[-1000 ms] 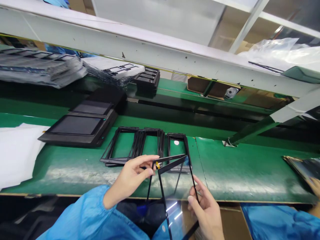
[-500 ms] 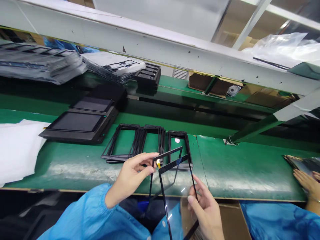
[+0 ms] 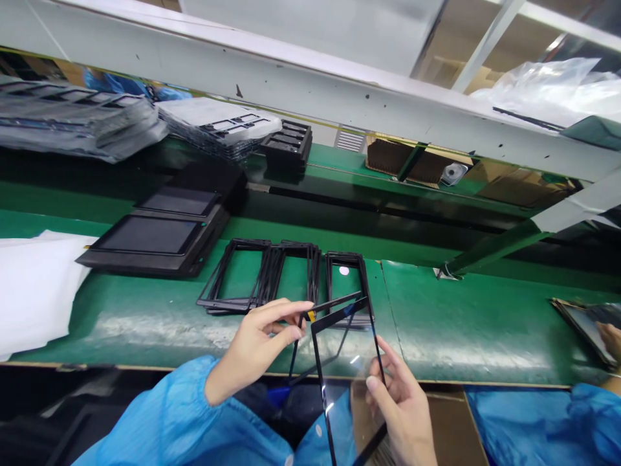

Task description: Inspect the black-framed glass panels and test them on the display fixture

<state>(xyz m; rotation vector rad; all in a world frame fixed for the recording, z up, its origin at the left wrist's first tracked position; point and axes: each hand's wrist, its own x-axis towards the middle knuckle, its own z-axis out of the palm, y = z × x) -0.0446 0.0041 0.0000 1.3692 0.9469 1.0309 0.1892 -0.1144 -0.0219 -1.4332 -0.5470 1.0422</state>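
Just now, the thin black frame [image 3: 334, 303] has tipped: half a second ago its upper bar stood visibly clear of the clear panel's far right corner, and at present the two nearly line up there. Whether they touch at that corner cannot be told from this angle. The clear panel [image 3: 345, 382], with its black border, has hardly shifted. In terms of the work, the two pieces seem to be nearer a match at the far end, yet they remain separate, spread apart toward the bottom.

The left hand [image 3: 259, 343] has its grip pinched on the frame's upper left corner, thumb and fingertips together, close to a small orange tab [image 3: 312, 316]; which piece that tab belongs to is unclear. The right hand [image 3: 400, 401] grips the panel by its right edge, thumb on the near face. Both pieces hang tilted in front of the person, partly over the near edge of the green desk [image 3: 466, 330].

Beyond them on the desk lie three groups of black frames [image 3: 365, 278], with dark screens [image 3: 150, 234] farther left and white sheets [image 3: 39, 291] past those. At far right, a co-worker's hand [image 3: 610, 340] is at a dark panel [image 3: 579, 323], now raised at a steeper slant.
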